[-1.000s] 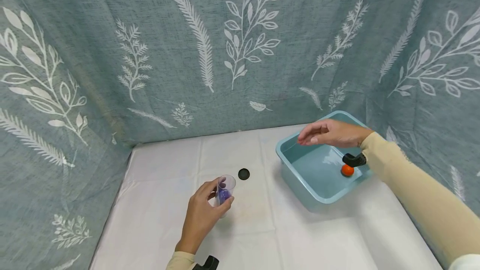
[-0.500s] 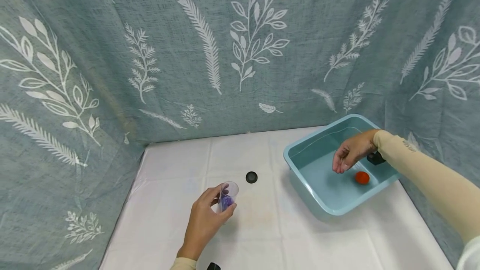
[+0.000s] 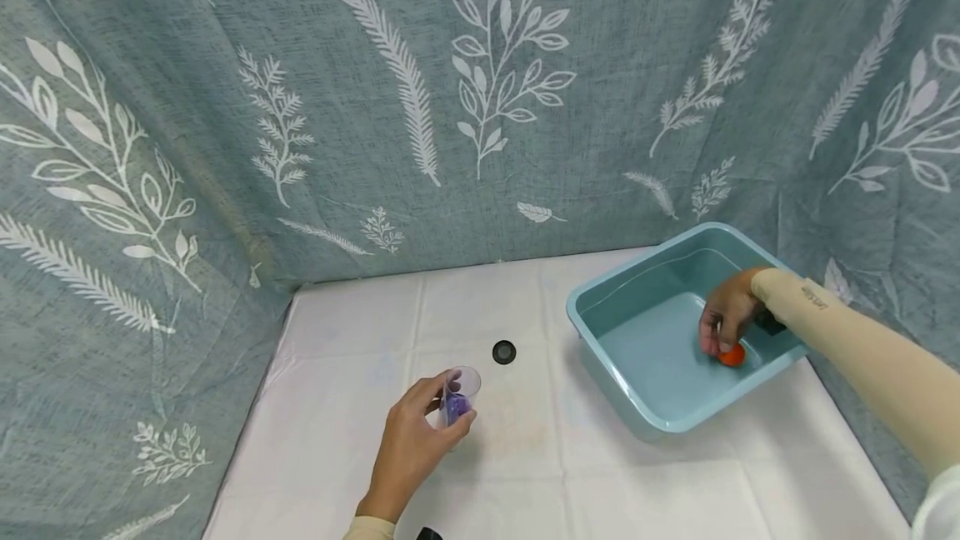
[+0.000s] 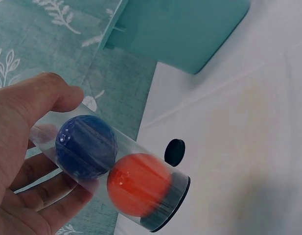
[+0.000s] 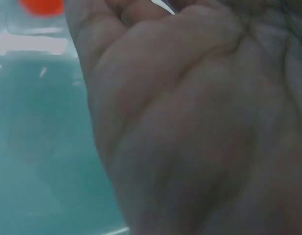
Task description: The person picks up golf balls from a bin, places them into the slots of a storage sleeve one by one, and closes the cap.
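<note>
Gripping a clear tube [image 4: 110, 165] in curled fingers, a blue ball [image 4: 87, 147] inside, the left hand [image 3: 408, 444] sits lower centre; beyond lies a black disc [image 3: 504, 352]. At right, inside the basin [image 3: 618, 373], the right hand [image 3: 731, 307] is at an orange ball [image 3: 732, 355]; whether it pinches it, I cannot tell.

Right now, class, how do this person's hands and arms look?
The left hand and right hand are bare, below beige sleeves; the right sleeve has small dark lettering and white material higher up. A black gadget sits at each wrist.
</note>
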A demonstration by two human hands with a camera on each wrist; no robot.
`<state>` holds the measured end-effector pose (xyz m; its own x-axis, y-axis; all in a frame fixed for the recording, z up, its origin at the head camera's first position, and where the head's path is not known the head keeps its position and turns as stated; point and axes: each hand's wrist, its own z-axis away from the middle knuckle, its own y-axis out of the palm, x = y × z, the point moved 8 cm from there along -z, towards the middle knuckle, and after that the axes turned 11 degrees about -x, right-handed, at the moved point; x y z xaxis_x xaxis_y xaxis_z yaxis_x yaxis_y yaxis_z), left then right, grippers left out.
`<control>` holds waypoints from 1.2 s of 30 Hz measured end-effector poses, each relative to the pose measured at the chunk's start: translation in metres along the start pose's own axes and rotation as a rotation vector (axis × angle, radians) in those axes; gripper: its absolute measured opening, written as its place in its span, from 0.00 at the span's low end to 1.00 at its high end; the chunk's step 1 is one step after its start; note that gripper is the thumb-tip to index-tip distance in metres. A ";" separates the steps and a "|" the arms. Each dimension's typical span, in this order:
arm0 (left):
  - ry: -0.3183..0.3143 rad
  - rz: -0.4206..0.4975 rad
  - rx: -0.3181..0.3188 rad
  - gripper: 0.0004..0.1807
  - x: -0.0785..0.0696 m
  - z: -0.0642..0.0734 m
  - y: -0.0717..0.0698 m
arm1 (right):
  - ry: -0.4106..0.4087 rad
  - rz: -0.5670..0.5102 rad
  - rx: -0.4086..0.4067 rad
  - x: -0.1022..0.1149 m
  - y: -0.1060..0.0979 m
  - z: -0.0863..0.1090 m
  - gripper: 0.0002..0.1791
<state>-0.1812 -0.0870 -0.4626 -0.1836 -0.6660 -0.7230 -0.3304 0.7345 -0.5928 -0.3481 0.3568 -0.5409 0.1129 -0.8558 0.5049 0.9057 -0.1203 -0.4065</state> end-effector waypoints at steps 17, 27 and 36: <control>0.017 0.009 0.019 0.30 -0.001 0.004 0.008 | 0.049 0.246 -0.140 -0.020 -0.002 0.008 0.10; 0.014 0.016 0.034 0.29 -0.001 0.003 0.014 | 0.093 0.372 -0.204 -0.025 -0.006 0.008 0.09; 0.011 -0.004 0.053 0.30 0.000 0.004 0.020 | 0.106 0.494 -0.281 -0.025 -0.005 0.015 0.06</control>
<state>-0.1842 -0.0721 -0.4758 -0.1926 -0.6699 -0.7170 -0.2814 0.7377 -0.6137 -0.3490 0.3864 -0.5404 0.4405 -0.8882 0.1307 0.6109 0.1899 -0.7686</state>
